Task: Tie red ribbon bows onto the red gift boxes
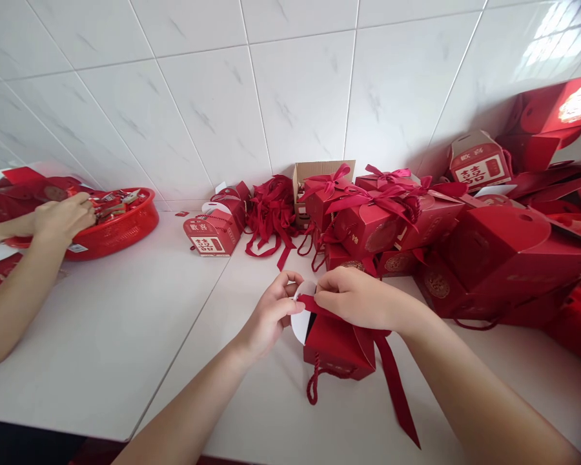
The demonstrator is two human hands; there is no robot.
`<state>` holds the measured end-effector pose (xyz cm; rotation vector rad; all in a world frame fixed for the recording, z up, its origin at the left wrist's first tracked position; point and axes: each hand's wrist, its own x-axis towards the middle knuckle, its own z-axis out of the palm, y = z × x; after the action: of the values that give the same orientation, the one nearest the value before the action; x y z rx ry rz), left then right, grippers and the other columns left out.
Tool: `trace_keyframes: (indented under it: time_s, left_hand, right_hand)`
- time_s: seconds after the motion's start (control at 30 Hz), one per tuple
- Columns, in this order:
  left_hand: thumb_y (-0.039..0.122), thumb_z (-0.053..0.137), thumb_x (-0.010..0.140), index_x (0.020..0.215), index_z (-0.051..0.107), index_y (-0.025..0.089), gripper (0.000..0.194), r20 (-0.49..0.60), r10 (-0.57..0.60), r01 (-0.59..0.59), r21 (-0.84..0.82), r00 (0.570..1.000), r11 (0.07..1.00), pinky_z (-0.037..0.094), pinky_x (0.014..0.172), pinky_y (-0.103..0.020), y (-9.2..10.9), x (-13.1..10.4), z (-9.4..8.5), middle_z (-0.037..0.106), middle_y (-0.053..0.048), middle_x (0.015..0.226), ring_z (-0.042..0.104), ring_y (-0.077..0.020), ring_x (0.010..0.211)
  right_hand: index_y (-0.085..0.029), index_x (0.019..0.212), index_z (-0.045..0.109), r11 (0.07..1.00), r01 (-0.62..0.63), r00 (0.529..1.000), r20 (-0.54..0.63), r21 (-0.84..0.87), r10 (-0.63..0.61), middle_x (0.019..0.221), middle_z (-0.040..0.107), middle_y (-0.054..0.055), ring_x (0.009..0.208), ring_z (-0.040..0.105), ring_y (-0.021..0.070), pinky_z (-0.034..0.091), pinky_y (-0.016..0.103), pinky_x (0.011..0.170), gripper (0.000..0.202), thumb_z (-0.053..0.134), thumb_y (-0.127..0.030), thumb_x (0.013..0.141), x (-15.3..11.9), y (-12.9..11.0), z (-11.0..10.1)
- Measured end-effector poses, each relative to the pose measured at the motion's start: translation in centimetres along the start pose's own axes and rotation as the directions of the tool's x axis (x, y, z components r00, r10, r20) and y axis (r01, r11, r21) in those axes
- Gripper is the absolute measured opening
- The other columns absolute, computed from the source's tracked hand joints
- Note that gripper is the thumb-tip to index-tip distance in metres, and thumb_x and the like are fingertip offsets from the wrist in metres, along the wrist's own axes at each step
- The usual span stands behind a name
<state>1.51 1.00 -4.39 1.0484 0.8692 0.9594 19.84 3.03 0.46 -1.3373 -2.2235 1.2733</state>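
A red gift box (339, 349) stands on the white table in front of me, one rounded flap (299, 325) showing its white inner side. Red ribbon (399, 394) passes over the top, and its long tail hangs down to the right. My left hand (274, 311) is closed at the box's left side, thumb and fingers pinching the ribbon's end beside the flap. From above, my right hand (356, 298) pinches the same ribbon close by; its fingertips are partly hidden. A twisted red cord handle (314, 381) droops at the box's front.
Behind lie loose red ribbons (272, 210) and several boxes tied with bows (368, 223). More red boxes (508, 252) crowd the right. A small printed box (215, 232) stands left of the ribbons. Another person's hands (65, 216) reach into a red basket (121, 226) of wrapped pieces.
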Motion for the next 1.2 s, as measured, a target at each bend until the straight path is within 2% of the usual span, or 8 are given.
trace_keyframes:
  time_s: [0.27,0.43,0.77,1.03,1.2]
  left_hand:
    - [0.020,0.058,0.069,0.086,0.043,0.021,0.023,0.018,0.010,-0.011,0.041,1.000,0.999,0.032,0.054,-0.019,0.02,0.03,0.01,0.045,0.006,0.071,0.041,-0.0081,0.061]
    - [0.022,0.059,0.073,0.082,0.044,0.019,0.018,0.039,0.028,-0.032,0.099,0.999,0.995,0.031,0.054,-0.018,-0.10,0.09,-0.17,0.041,0.005,0.071,0.038,-0.0075,0.061]
    - [0.027,0.059,0.077,0.083,0.045,0.019,0.017,0.058,0.032,-0.038,0.097,0.998,0.995,0.032,0.052,-0.019,-0.15,0.02,-0.21,0.043,0.005,0.070,0.038,-0.0077,0.059]
    - [0.037,0.062,0.078,0.077,0.045,0.019,0.025,0.011,0.044,-0.044,0.065,0.999,0.997,0.035,0.049,-0.018,0.21,-0.02,0.45,0.043,0.005,0.066,0.039,-0.0081,0.056]
    - [0.037,0.056,0.079,0.069,0.044,0.019,0.024,-0.049,0.086,-0.083,0.048,0.995,0.995,0.032,0.044,-0.018,0.29,0.08,0.70,0.040,0.005,0.059,0.037,-0.0084,0.051]
  right_hand:
    - [-0.020,0.059,0.031,0.992,0.124,0.991,-0.043,-0.040,-0.125,0.057,0.032,-0.005,0.051,0.026,0.0080,0.019,0.024,0.043,0.030,0.048,-0.029,0.081,0.42,0.08,0.60]
    - [-0.020,0.058,0.032,0.994,0.108,0.991,-0.076,-0.021,-0.110,0.055,0.034,-0.005,0.049,0.028,0.0079,0.021,0.024,0.043,0.030,0.048,-0.030,0.081,0.53,0.27,0.63]
    - [-0.020,0.057,0.028,0.998,0.063,0.993,-0.099,0.001,-0.063,0.054,0.029,-0.005,0.048,0.024,0.0076,0.018,0.024,0.040,0.032,0.050,-0.029,0.079,0.52,0.34,0.40]
    - [-0.020,0.057,0.026,0.995,0.100,0.993,-0.072,0.024,-0.098,0.056,0.027,-0.005,0.049,0.023,0.0074,0.018,0.024,0.042,0.035,0.049,-0.032,0.081,0.47,0.08,0.47]
    - [-0.019,0.059,0.035,0.992,0.122,0.991,-0.065,0.015,-0.121,0.056,0.034,-0.005,0.049,0.029,0.0075,0.021,0.023,0.044,0.029,0.047,-0.033,0.082,0.20,0.06,0.05]
